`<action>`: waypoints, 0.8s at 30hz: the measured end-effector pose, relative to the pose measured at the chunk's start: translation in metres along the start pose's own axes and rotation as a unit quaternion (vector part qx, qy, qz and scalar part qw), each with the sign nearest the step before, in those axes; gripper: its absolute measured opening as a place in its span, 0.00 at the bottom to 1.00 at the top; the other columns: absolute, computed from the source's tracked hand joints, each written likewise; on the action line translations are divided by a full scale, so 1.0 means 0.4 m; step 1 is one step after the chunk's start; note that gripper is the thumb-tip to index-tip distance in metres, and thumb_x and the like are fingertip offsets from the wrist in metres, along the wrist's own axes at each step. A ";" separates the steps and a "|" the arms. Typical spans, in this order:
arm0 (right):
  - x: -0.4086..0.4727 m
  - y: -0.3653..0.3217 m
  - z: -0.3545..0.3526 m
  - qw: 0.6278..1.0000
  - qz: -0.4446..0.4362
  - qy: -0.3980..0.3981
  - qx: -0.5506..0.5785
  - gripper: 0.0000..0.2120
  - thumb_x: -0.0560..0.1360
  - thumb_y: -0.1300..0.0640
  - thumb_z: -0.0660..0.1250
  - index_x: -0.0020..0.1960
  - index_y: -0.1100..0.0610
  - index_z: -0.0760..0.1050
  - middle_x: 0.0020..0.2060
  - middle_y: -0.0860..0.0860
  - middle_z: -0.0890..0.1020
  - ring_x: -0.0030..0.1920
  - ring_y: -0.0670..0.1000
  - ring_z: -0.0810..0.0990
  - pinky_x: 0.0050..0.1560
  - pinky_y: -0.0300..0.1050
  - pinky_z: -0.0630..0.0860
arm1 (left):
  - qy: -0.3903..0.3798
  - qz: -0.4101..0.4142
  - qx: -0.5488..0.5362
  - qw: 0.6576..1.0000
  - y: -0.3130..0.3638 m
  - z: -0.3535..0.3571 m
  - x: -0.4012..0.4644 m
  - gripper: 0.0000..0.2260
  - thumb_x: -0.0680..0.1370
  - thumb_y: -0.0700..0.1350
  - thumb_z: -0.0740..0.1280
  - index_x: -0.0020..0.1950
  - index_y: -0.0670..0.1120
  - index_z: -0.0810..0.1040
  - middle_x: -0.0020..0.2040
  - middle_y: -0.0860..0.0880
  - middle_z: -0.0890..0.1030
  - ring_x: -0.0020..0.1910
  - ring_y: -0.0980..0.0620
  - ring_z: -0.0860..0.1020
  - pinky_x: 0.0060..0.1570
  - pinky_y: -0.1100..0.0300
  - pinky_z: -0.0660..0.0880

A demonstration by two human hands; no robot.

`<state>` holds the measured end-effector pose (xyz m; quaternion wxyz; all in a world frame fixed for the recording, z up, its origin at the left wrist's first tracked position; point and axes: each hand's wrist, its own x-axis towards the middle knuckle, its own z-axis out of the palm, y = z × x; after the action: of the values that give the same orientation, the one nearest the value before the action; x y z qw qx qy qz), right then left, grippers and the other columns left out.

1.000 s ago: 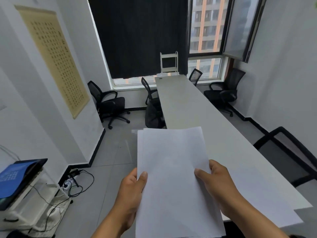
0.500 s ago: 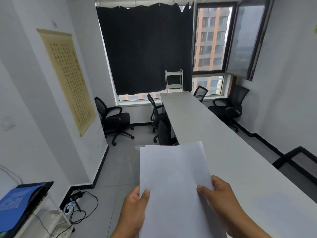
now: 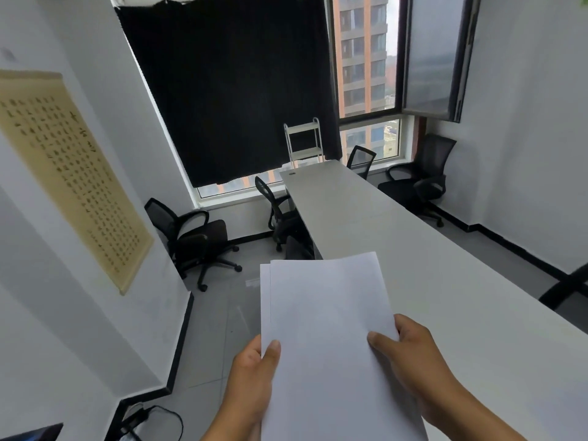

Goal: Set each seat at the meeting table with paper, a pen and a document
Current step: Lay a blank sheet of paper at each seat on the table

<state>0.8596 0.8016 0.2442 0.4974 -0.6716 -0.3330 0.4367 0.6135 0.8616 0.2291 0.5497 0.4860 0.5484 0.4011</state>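
Paper (image 3: 324,329), a loose stack of blank sheets, sits in front of us above the near end of the worktop (image 3: 445,281). Our left hand (image 3: 251,383) and right hand (image 3: 410,358) each make a grip on a lower edge, thumb pressed on top. The sheets are already fanned at the left, so we judge they could slip, or two could peel off together at one seat.

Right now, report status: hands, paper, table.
Left hand and right hand both gripping the paper stack, thumbs on top. Stack held above the near end of the meeting table. No sheets laid. Nothing in the way.
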 end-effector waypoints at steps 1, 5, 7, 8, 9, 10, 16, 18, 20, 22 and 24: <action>0.021 -0.012 -0.001 1.000 0.003 0.002 0.002 0.03 0.80 0.59 0.71 0.52 0.55 0.83 0.44 0.47 0.90 0.44 0.54 0.90 0.55 0.61 0.86 | -0.006 -0.001 0.001 1.000 0.009 0.008 0.030 0.12 0.89 0.39 0.62 0.63 0.46 0.85 0.54 0.46 0.91 0.53 0.46 0.90 0.50 0.53 0.84; 0.109 -0.036 -0.001 1.000 0.014 0.025 0.007 0.03 0.81 0.59 0.70 0.53 0.55 0.83 0.43 0.48 0.90 0.43 0.54 0.90 0.53 0.59 0.86 | -0.030 -0.010 0.006 0.999 0.025 0.041 0.153 0.12 0.89 0.39 0.62 0.65 0.46 0.85 0.56 0.45 0.90 0.56 0.43 0.89 0.60 0.45 0.83; 0.145 -0.039 0.001 0.999 0.022 0.036 0.014 0.03 0.81 0.59 0.70 0.53 0.55 0.83 0.44 0.48 0.90 0.43 0.54 0.90 0.54 0.60 0.86 | -0.045 -0.012 0.011 0.999 0.029 0.053 0.210 0.12 0.89 0.39 0.63 0.65 0.45 0.85 0.56 0.45 0.90 0.55 0.43 0.89 0.61 0.44 0.83; 0.165 -0.038 0.004 0.998 0.027 0.045 0.018 0.03 0.81 0.59 0.70 0.54 0.55 0.83 0.44 0.49 0.90 0.44 0.55 0.90 0.55 0.62 0.86 | -0.050 -0.015 0.013 0.999 0.027 0.059 0.241 0.12 0.89 0.39 0.63 0.64 0.45 0.86 0.55 0.45 0.91 0.55 0.43 0.89 0.61 0.44 0.83; 0.188 -0.037 0.008 0.998 0.034 0.055 0.019 0.03 0.81 0.59 0.70 0.54 0.55 0.83 0.45 0.49 0.90 0.44 0.55 0.90 0.55 0.63 0.86 | -0.058 -0.021 0.017 0.998 0.026 0.067 0.277 0.12 0.89 0.39 0.63 0.64 0.45 0.86 0.55 0.44 0.91 0.55 0.42 0.90 0.60 0.44 0.84; 0.210 -0.035 0.013 0.997 0.038 0.064 0.023 0.03 0.81 0.59 0.70 0.54 0.56 0.83 0.45 0.49 0.90 0.45 0.56 0.90 0.56 0.64 0.86 | -0.064 -0.027 0.016 0.997 0.022 0.073 0.315 0.12 0.89 0.39 0.62 0.64 0.45 0.86 0.55 0.44 0.90 0.55 0.41 0.89 0.61 0.43 0.84; 0.332 -0.048 0.054 0.989 0.058 0.129 0.034 0.03 0.81 0.59 0.70 0.54 0.55 0.83 0.45 0.49 0.90 0.44 0.55 0.91 0.56 0.63 0.86 | -0.128 -0.047 0.023 0.990 0.021 0.111 0.537 0.13 0.89 0.39 0.61 0.67 0.43 0.84 0.58 0.40 0.89 0.58 0.37 0.88 0.66 0.34 0.81; 0.365 -0.058 0.079 0.986 0.063 0.151 0.036 0.03 0.81 0.59 0.70 0.54 0.55 0.83 0.45 0.49 0.90 0.45 0.55 0.91 0.56 0.63 0.86 | -0.147 -0.045 0.018 0.988 0.036 0.116 0.610 0.13 0.89 0.39 0.61 0.67 0.43 0.84 0.58 0.40 0.89 0.58 0.36 0.88 0.66 0.34 0.80; 0.412 -0.067 0.112 0.980 0.066 0.183 0.044 0.04 0.81 0.59 0.71 0.54 0.55 0.83 0.45 0.48 0.90 0.45 0.55 0.90 0.56 0.63 0.86 | -0.184 -0.042 0.026 0.982 0.053 0.118 0.698 0.13 0.89 0.39 0.62 0.67 0.44 0.84 0.59 0.40 0.89 0.59 0.36 0.87 0.67 0.33 0.79; 0.442 -0.075 0.136 0.974 0.071 0.209 0.047 0.04 0.81 0.58 0.71 0.54 0.55 0.83 0.46 0.48 0.90 0.46 0.55 0.90 0.57 0.63 0.85 | -0.218 -0.047 0.035 0.974 0.077 0.126 0.758 0.12 0.90 0.41 0.61 0.66 0.46 0.85 0.59 0.41 0.89 0.59 0.36 0.87 0.66 0.33 0.80; 0.466 -0.076 0.156 0.968 0.076 0.235 0.053 0.03 0.80 0.57 0.71 0.53 0.55 0.83 0.46 0.48 0.90 0.46 0.55 0.90 0.57 0.64 0.85 | -0.254 -0.056 0.042 0.965 0.095 0.129 0.802 0.12 0.90 0.42 0.61 0.65 0.46 0.85 0.58 0.41 0.89 0.58 0.36 0.88 0.65 0.33 0.80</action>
<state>0.8760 0.9980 0.2180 0.5621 -0.7511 -0.1315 0.3205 0.6930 1.1770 0.1939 0.6717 0.5628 0.4337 0.2098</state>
